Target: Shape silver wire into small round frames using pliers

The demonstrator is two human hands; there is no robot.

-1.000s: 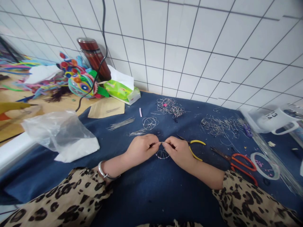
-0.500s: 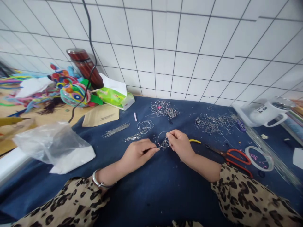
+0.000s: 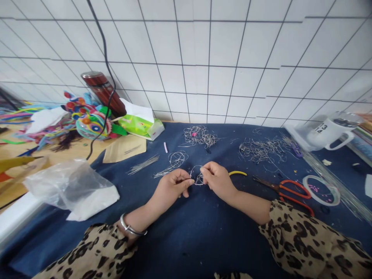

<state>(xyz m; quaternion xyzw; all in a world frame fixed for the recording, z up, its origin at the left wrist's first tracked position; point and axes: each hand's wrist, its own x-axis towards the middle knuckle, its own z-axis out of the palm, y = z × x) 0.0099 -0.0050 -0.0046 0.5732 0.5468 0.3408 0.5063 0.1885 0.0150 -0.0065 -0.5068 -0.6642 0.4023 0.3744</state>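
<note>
A person in leopard-print sleeves [image 3: 308, 240] works a small wire ring [image 3: 198, 179] between both hands, just above a dark blue cloth [image 3: 203, 232] spread over a table [image 3: 74, 152]; the left hand [image 3: 171, 186], a silver bracelet [image 3: 123, 224] at its wrist, has a narrow grip on the ring's near left edge, thumb against fingertips; the right hand [image 3: 219, 180] pinches its right side in a similarly tight grip, with finer loops of wire showing inside the ring.

Beside the right hand, a yellow handle [image 3: 238, 173] pokes out, the rest hidden; farther right lie red-handled scissors [image 3: 280, 188], next to a clear round dish [image 3: 338, 193] with pink beads [image 3: 315, 188]; a white mug [image 3: 328, 133] stands beyond, near the wall [image 3: 203, 58].

Past the hands sit a loose wire coil [image 3: 178, 159], a bundle of straight wires [image 3: 143, 164] and two tangles of wire, the middle one [image 3: 203, 137] holding a pink piece [image 3: 194, 134]; at left are a plastic bag [image 3: 72, 186], a green tissue pack [image 3: 142, 126], a bright toy [image 3: 95, 122] and a leaning red flask [image 3: 101, 91].
</note>
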